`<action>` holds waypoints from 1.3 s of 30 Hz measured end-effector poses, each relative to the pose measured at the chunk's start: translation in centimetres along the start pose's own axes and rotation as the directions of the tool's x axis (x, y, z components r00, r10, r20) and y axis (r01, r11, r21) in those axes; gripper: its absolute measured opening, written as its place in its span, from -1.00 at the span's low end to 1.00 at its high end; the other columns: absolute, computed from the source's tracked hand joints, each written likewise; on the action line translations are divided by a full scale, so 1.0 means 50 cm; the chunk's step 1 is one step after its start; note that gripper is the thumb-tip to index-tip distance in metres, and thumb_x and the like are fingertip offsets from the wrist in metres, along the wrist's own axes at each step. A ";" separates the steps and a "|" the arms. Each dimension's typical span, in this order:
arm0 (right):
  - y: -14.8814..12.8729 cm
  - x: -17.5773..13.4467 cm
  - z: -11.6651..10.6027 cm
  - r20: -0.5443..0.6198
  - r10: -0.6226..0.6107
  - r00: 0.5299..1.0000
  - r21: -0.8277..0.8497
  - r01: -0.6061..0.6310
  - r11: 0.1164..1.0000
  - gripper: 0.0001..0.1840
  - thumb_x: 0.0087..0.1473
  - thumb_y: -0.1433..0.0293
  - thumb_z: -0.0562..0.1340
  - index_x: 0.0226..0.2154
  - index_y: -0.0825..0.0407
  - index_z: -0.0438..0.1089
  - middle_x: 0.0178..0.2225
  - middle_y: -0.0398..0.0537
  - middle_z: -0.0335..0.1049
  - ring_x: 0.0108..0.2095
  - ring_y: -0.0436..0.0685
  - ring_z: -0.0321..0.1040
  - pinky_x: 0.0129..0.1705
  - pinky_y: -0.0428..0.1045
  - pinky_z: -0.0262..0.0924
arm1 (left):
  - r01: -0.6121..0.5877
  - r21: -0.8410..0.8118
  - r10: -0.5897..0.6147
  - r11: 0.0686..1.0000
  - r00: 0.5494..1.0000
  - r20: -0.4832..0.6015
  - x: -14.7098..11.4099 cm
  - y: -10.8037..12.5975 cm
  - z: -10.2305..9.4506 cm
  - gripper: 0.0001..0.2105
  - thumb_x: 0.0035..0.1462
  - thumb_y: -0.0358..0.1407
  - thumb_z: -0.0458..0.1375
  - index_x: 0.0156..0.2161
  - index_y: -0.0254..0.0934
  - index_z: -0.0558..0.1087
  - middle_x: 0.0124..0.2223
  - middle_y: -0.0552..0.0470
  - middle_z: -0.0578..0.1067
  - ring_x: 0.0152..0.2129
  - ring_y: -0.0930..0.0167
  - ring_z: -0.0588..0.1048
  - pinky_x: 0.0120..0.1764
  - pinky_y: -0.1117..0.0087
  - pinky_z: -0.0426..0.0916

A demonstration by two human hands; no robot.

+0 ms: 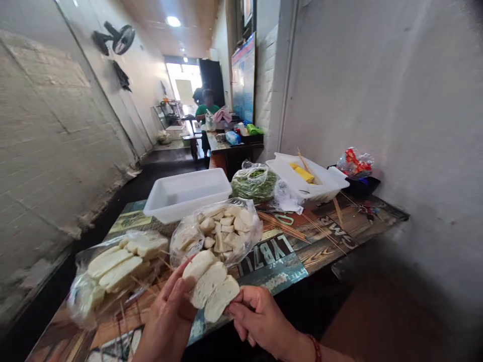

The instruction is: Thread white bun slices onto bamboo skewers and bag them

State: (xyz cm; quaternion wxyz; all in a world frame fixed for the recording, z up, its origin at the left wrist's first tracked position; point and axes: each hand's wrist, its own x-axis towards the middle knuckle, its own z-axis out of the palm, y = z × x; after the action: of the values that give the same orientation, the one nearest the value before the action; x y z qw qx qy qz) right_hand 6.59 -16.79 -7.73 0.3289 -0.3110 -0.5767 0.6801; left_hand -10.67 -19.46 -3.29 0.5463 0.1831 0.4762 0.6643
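Three pale, oval slices of steamed bread [210, 284] sit side by side in a row between my hands. My left hand [171, 306] is closed around the far end of the row, its thumb along the near side. At the other end, the fingers of my right hand [260, 312] pinch close against the last slice; whether a skewer runs through is hidden. Just beyond lies an open plastic bag of cut white pieces [226, 229]. Left of my left hand, more bread slices [121, 269] rest in a clear bag with thin sticks beside it.
On the patterned table [271, 256] stand a white tub [188, 193], a bag of greens [254, 183] and a tray with a yellow packet [307, 181]. Bamboo skewers [283, 226], green-handled scissors [284, 218] and keys [370, 211] lie rightward. A person [207, 108] stands far back.
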 end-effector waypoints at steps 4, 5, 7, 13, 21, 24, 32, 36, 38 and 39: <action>0.000 0.064 -0.031 -0.073 -0.009 0.997 0.022 0.010 1.000 -0.52 0.12 -0.01 0.15 -0.36 0.10 0.43 -0.70 -0.32 0.17 -0.77 -0.14 -0.06 -0.73 -0.19 -0.12 | -0.038 -0.003 0.038 0.999 0.998 -0.058 0.023 -0.003 -0.005 -0.47 -0.34 -0.12 0.48 -0.16 -0.23 0.56 -0.19 -0.07 0.64 -0.34 0.22 0.60 -0.27 0.29 0.53; 0.001 0.086 -0.041 -0.082 -0.024 0.996 -0.001 0.024 1.000 -0.50 0.12 -0.02 0.13 -0.36 0.10 0.43 -0.70 -0.32 0.16 -0.76 -0.14 -0.06 -0.72 -0.19 -0.10 | -0.033 0.012 0.034 0.999 0.998 -0.060 0.025 -0.004 -0.004 -0.49 -0.35 -0.13 0.49 -0.20 -0.25 0.57 -0.22 -0.08 0.65 -0.36 0.20 0.60 -0.27 0.27 0.54; 0.006 0.132 -0.060 -0.102 -0.051 0.993 -0.049 0.047 0.998 -0.49 0.15 -0.01 0.11 -0.35 0.11 0.43 -0.68 -0.31 0.16 -0.75 -0.13 -0.04 -0.71 -0.19 -0.08 | -0.027 0.051 0.030 0.998 0.998 -0.059 0.026 -0.006 0.000 -0.51 -0.33 -0.15 0.48 -0.20 -0.24 0.58 -0.19 -0.09 0.65 -0.35 0.19 0.61 -0.23 0.25 0.52; 0.014 0.172 -0.122 -0.080 -0.130 0.988 -0.320 0.098 0.942 -0.72 0.21 0.30 0.14 -0.21 0.09 0.50 -0.60 -0.20 0.40 -0.70 -0.05 0.25 -0.62 -0.16 0.12 | -0.009 0.168 0.013 0.986 1.000 -0.022 0.038 -0.042 0.027 -0.50 -0.30 -0.11 0.48 -0.19 -0.28 0.58 -0.18 -0.13 0.64 -0.31 0.22 0.60 -0.19 0.30 0.48; -0.018 0.097 -0.257 -0.054 -0.330 0.943 -0.641 0.220 0.735 -0.72 0.20 0.34 0.16 -0.15 0.01 0.55 -0.25 0.02 0.60 -0.25 0.19 0.51 -0.11 0.07 0.30 | 0.101 0.190 -0.122 0.977 0.987 0.107 0.048 -0.111 0.067 -0.54 -0.11 -0.15 0.41 -0.08 -0.30 0.52 -0.02 -0.21 0.56 -0.27 0.31 0.59 -0.20 0.34 0.44; -0.049 0.131 -0.333 -0.173 -0.422 0.890 -0.735 0.168 0.656 -0.66 0.26 0.31 0.06 -0.14 0.06 0.52 -0.28 0.05 0.57 -0.32 0.18 0.50 -0.20 0.09 0.35 | 0.095 0.194 -0.113 0.976 0.990 0.085 0.050 -0.124 0.069 -0.52 -0.12 -0.11 0.41 -0.08 -0.29 0.52 -0.06 -0.20 0.58 -0.32 0.33 0.58 -0.24 0.36 0.44; -0.085 0.287 -0.437 -0.297 -0.513 0.805 -0.861 0.005 0.508 -0.76 0.07 0.50 0.31 -0.15 0.08 0.53 0.10 0.14 0.35 0.04 0.22 0.35 0.11 0.12 0.21 | 0.070 0.275 -0.116 0.959 0.981 0.155 0.034 -0.115 0.057 -0.53 -0.08 -0.02 0.36 -0.13 -0.30 0.52 -0.19 -0.15 0.62 -0.38 0.34 0.57 -0.18 0.29 0.41; -0.077 0.317 -0.436 -0.308 -0.517 0.799 -0.848 0.015 0.529 -0.73 0.23 0.34 0.25 -0.02 0.06 0.40 0.05 0.05 0.38 -0.03 0.22 0.39 -0.01 0.21 0.33 | 0.040 0.261 -0.105 0.965 0.964 0.243 -0.010 -0.092 0.055 -0.61 0.00 -0.06 0.32 -0.15 -0.31 0.52 -0.23 -0.12 0.61 -0.40 0.37 0.55 -0.24 0.34 0.38; -0.084 0.328 -0.445 -0.307 -0.546 0.779 -0.832 0.059 0.551 -0.71 0.26 0.32 0.23 0.01 0.05 0.37 0.02 0.04 0.39 -0.10 0.18 0.43 -0.09 0.16 0.38 | 0.018 0.220 -0.075 0.975 0.964 0.253 -0.023 -0.083 0.049 -0.60 -0.03 -0.05 0.33 -0.18 -0.33 0.52 -0.28 -0.10 0.60 -0.43 0.37 0.54 -0.29 0.36 0.37; -0.092 0.333 -0.451 -0.310 -0.573 0.759 -0.822 0.089 0.562 -0.74 0.26 0.32 0.22 -0.02 0.05 0.39 -0.02 0.02 0.41 -0.14 0.15 0.44 -0.14 0.12 0.40 | 0.015 0.200 -0.065 0.980 0.967 0.247 -0.027 -0.080 0.046 -0.59 -0.04 -0.05 0.34 -0.19 -0.33 0.52 -0.30 -0.09 0.59 -0.45 0.38 0.54 -0.30 0.37 0.36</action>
State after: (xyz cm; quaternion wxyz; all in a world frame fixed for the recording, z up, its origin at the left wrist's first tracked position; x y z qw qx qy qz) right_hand 15.26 10.22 -7.11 0.4421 -0.4797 -0.7385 0.1706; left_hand -6.28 -19.89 -5.14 0.5950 0.3092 0.4696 0.5743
